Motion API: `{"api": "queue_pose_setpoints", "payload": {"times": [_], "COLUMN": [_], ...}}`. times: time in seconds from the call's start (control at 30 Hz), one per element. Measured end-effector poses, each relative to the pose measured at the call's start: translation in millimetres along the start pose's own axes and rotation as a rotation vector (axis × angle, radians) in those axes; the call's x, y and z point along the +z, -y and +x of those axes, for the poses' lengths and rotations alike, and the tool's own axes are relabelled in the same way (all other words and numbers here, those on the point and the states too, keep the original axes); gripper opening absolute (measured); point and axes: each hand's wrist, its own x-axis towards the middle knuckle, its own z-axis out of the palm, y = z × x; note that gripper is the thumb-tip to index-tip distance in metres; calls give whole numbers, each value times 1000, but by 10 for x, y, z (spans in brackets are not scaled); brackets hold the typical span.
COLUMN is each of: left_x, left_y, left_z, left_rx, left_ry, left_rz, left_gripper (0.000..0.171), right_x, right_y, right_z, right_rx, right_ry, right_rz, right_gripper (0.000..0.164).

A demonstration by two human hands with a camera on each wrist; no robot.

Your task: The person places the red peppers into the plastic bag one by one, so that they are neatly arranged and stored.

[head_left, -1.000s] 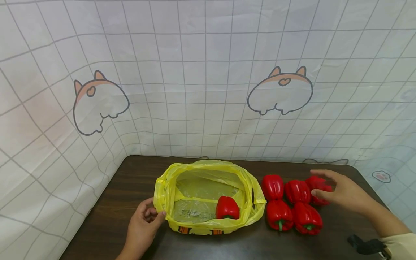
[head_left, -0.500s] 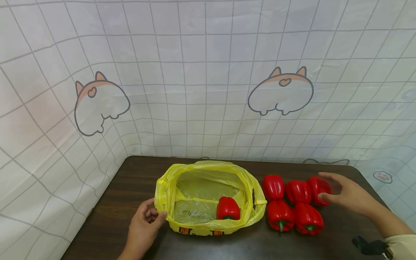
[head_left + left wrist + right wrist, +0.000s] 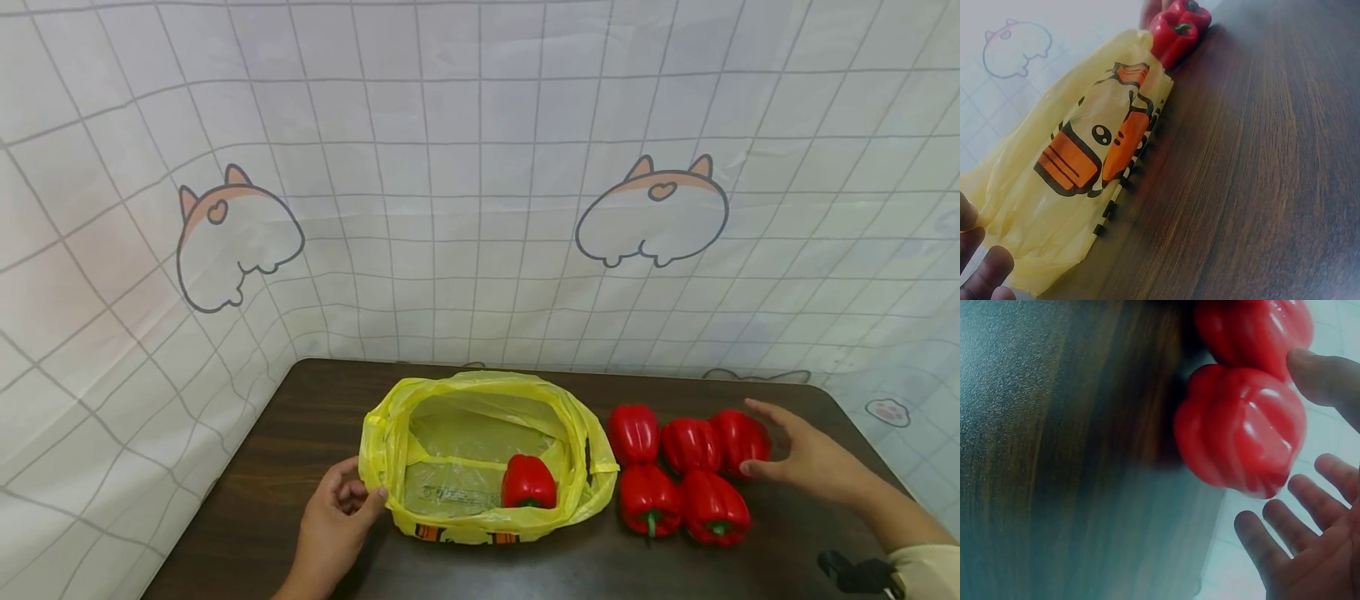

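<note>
A yellow plastic bag (image 3: pixel 480 525) stands with its mouth spread wide in the head view. Inside it, toward the right, lies one red bell pepper (image 3: pixel 529 482). My left hand (image 3: pixel 333 518) pinches the bag's left rim between thumb and fingers; in the left wrist view its fingertips (image 3: pixel 992 267) show at the plastic. To the right of the bag, several red bell peppers (image 3: pixel 691 444) sit close together in two rows. My right hand (image 3: pixel 810 457) holds nothing, its fingers spread around the right side of the rightmost back pepper (image 3: pixel 1241 428).
The dark wood-grain table (image 3: pixel 277 467) has rounded back corners. A white cloth (image 3: pixel 450 208) with a grid and cartoon animals hangs behind and beside it. A black strap (image 3: pixel 855 573) shows by the right sleeve (image 3: pixel 926 571).
My right hand has drawn slightly right, from over the rightmost back pepper to its right side. The left hand keeps its hold on the bag. The head view has shifted slightly.
</note>
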Motion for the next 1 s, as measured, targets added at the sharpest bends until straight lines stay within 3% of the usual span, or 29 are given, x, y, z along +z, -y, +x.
{"api": "queue_pose_setpoints", "payload": {"times": [0.2, 0.47, 0.83, 1.0], "left_x": [9, 12, 7, 3], "left_y": [-5, -3, 4, 14], "left_z": [-1, -1, -1, -2], "left_rx": [12, 11, 7, 4], "left_ry": [-1, -5, -4, 3], "left_rz": [1, -9, 5, -11], "left_gripper": [51, 51, 51, 51], "right_x": [80, 138, 156, 169], "right_y": [-70, -90, -130, -178], "right_z": [13, 31, 52, 31], "right_rx": [-62, -90, -107, -66], "right_ry": [7, -25, -30, -26], "right_rz": [83, 65, 71, 63], "right_gripper": [102, 100, 104, 107]}}
